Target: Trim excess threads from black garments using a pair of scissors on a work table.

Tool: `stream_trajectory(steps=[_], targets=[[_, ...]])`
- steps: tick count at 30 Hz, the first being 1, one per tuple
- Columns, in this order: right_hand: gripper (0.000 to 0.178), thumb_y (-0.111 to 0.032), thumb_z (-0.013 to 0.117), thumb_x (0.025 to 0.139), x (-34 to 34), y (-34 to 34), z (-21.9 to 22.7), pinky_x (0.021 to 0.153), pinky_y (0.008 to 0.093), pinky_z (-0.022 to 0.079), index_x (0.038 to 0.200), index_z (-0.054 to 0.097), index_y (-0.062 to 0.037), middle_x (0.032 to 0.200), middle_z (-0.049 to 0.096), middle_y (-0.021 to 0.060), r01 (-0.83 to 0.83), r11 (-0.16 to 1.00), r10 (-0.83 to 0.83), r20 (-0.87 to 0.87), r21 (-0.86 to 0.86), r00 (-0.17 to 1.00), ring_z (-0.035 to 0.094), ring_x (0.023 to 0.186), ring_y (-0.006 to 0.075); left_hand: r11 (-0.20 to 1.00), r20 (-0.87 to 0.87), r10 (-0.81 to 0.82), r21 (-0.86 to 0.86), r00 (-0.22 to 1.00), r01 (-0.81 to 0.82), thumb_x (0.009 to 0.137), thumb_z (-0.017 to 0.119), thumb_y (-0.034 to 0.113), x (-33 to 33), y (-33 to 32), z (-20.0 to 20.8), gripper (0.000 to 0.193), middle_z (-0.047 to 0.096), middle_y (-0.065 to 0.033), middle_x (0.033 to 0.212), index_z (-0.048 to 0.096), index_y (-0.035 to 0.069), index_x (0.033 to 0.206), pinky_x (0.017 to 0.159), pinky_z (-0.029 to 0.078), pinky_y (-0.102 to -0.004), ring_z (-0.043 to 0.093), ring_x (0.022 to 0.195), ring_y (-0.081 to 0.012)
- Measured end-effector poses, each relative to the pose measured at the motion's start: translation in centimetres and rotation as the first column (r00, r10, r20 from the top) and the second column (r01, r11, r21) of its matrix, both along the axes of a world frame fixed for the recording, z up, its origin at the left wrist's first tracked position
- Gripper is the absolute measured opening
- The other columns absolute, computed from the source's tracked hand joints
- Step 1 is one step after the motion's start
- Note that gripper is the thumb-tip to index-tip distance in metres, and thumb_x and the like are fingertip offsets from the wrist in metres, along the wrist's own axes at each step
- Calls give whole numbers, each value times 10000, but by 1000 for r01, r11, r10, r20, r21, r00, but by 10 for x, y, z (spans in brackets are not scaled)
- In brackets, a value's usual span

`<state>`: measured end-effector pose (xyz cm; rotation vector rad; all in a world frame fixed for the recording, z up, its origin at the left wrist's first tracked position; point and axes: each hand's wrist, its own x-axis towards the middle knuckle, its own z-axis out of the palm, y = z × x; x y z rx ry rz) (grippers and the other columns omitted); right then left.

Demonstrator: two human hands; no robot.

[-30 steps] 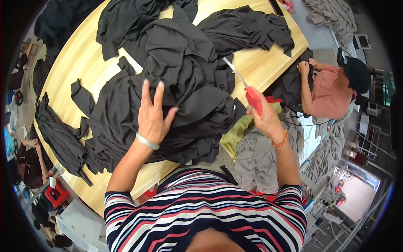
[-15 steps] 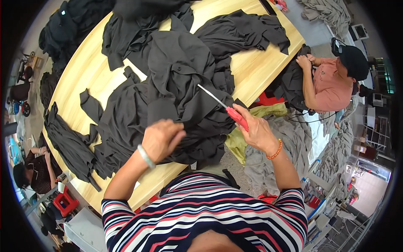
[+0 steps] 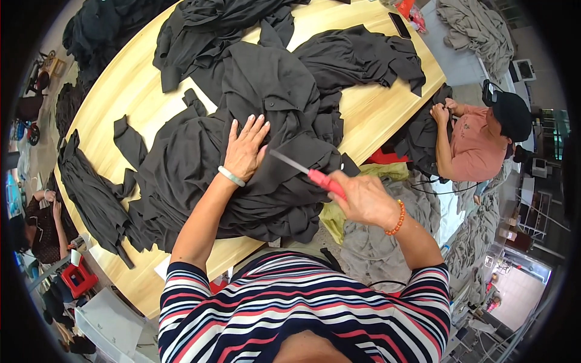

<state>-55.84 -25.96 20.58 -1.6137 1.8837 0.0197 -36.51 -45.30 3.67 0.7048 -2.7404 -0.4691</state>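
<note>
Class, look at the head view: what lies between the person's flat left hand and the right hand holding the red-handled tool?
In the head view, between the left hand and right hand lies the tool's metal blade, over rumpled black fabric.

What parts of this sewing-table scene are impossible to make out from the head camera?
- Head view: the red-handled tool in the right hand; its handle is hidden in the fist, and whether it has one blade or two is too small to tell.
- Head view: the dark garment under the left hand is bunched, so its shape is unclear.
- Head view: the co-worker's hands work on dark cloth, too small to read.
</note>
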Motion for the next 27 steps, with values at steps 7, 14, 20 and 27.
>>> stream_trajectory(steps=[7, 14, 20, 27], targets=[[283, -233, 612, 886, -21, 4, 0, 675, 483, 488, 1111, 523, -85, 743, 636, 208, 55, 998, -54, 120, -10, 991, 632, 744, 415, 974, -305, 104, 226, 947, -34, 766, 650, -7, -10, -10, 13, 459, 613, -106, 1202, 582, 79, 1211, 956, 425, -414, 600, 1047, -304], [277, -158, 631, 859, -52, 27, -11, 693, 470, 478, 1097, 538, -50, 814, 628, 213, 301, 947, -281, 166, -114, 945, 608, 781, 435, 976, -96, -207, -83, 974, 199, 681, 717, 32, -92, -4, 40, 610, 583, -107, 1110, 560, 98, 1267, 1055, 341, -446, 507, 1169, -291], [305, -150, 634, 849, -63, 41, -9, 685, 484, 485, 1123, 547, -47, 814, 639, 223, 223, 974, -219, 81, -45, 972, 617, 776, 434, 942, -380, 1, 312, 925, 127, 694, 714, -13, -53, 15, -3, 177, 620, -81, 919, 690, 35, 863, 1030, 394, -474, 610, 1006, -293], [270, -195, 618, 875, -54, -15, -15, 672, 486, 491, 1100, 554, -60, 747, 635, 223, 113, 993, -111, 59, -26, 992, 625, 750, 426, 918, -310, -64, 354, 949, 177, 686, 748, 1, -45, 19, -10, 216, 670, -49, 991, 720, 84, 883, 1130, 242, -551, 559, 1196, -291]])
